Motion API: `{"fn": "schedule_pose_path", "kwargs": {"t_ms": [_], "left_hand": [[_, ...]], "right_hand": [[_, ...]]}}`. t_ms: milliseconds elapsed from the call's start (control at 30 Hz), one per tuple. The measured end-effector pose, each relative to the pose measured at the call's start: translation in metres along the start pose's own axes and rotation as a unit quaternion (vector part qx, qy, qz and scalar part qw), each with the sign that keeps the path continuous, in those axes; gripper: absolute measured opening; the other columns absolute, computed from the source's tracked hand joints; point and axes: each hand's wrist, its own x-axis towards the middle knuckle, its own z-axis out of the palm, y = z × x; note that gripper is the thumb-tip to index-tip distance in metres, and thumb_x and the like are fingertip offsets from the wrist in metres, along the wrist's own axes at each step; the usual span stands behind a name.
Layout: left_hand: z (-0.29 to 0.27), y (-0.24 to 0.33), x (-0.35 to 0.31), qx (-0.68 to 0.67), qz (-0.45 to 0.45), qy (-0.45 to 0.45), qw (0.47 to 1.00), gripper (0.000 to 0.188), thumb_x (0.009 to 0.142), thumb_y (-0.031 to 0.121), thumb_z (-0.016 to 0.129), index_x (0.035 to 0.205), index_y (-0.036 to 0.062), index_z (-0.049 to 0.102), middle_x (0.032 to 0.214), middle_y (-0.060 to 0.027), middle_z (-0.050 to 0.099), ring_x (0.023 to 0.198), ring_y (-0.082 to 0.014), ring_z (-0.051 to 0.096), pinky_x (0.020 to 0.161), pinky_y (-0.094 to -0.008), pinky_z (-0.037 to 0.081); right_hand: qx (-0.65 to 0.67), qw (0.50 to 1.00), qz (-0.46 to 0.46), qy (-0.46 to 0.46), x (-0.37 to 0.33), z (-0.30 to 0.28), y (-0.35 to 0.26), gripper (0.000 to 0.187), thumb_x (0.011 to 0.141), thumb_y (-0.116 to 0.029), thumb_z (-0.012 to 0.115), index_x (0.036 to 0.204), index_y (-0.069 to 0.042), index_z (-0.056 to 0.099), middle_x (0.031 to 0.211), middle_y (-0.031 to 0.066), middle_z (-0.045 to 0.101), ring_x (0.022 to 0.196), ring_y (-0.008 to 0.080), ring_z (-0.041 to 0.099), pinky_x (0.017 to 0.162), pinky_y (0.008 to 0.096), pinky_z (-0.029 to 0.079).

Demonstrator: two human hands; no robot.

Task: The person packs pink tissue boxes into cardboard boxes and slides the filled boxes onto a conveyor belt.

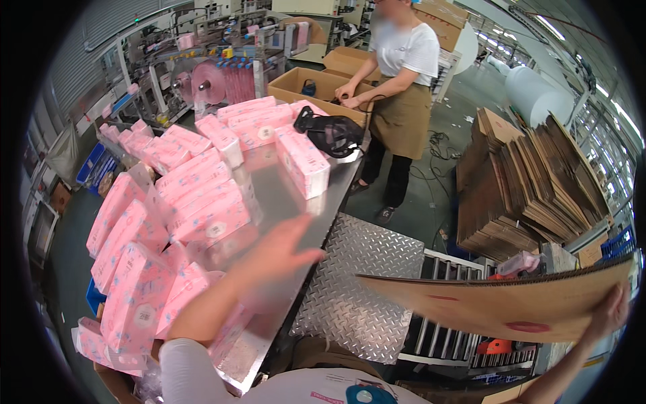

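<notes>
My right hand (611,311) is closed on the edge of a flattened cardboard box (498,306), which is tilted at the right, above the roller conveyor. My left hand (282,249) is blurred by motion over the metal table (272,182). Its thumb stands apart from the fingers, and nothing shows in it. Left of that hand lie piled pink soft packs (208,209), some overlapping. One pink pack (303,161) stands apart near the table's right edge, beside a black mesh fan-like device (333,135).
A diamond-plate metal sheet (363,283) lies beside the table, next to the roller conveyor (431,337). Stacked flattened cartons (525,188) stand at the right. A co-worker in an apron (404,108) works at an open carton (296,84). Cables (437,158) lie on the floor.
</notes>
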Motion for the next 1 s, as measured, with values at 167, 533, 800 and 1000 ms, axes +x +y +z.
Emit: {"fn": "schedule_pose_path", "kwargs": {"t_ms": [167, 533, 800, 1000], "left_hand": [[0.063, 0.101, 0.034, -0.053, 0.078, -0.031, 0.995, 0.042, 0.072, 0.040, 0.072, 0.094, 0.0067, 0.058, 0.076, -0.0068, 0.063, 0.074, -0.0269, 0.060, 0.069, -0.0394, 0.046], [0.196, 0.144, 0.067, 0.206, 0.175, 0.115, 0.956, 0.042, 0.073, 0.035, 0.069, 0.107, 0.0126, 0.059, 0.117, -0.0069, 0.055, 0.113, -0.0268, 0.047, 0.093, -0.0466, 0.035], [0.182, 0.122, -0.043, 0.053, 0.274, 0.054, 0.959, 0.033, 0.075, 0.031, 0.068, 0.103, 0.0142, 0.063, 0.121, -0.0034, 0.056, 0.113, -0.0219, 0.050, 0.096, -0.0437, 0.031], [0.172, 0.136, -0.012, 0.037, 0.168, 0.077, 0.982, 0.027, 0.084, 0.031, 0.061, 0.089, 0.0048, 0.056, 0.134, -0.0081, 0.046, 0.122, -0.0205, 0.043, 0.100, -0.0417, 0.030]], "right_hand": [[-0.180, 0.967, 0.151, 0.096, -0.107, 0.061, 0.104, 0.050, 0.099, -0.037, 0.031, 0.109, 0.002, 0.061, 0.091, 0.0167, 0.067, 0.077, 0.0226, 0.059, 0.069, 0.0364, 0.048], [-0.034, 0.865, 0.026, -0.500, -0.202, 0.143, 0.095, 0.041, 0.083, -0.044, 0.056, 0.077, -0.006, 0.068, 0.082, 0.0123, 0.066, 0.091, 0.0317, 0.060, 0.100, 0.0471, 0.034], [-0.168, 0.631, -0.160, -0.740, -0.204, 0.180, 0.165, 0.049, 0.083, -0.054, 0.054, 0.079, -0.007, 0.068, 0.083, 0.0145, 0.067, 0.077, 0.0316, 0.065, 0.068, 0.0441, 0.050], [0.199, 0.650, 0.064, -0.730, -0.184, 0.112, 0.069, 0.047, 0.088, -0.044, 0.049, 0.103, -0.002, 0.065, 0.082, 0.0192, 0.066, 0.083, 0.0314, 0.065, 0.078, 0.0365, 0.049]]}}
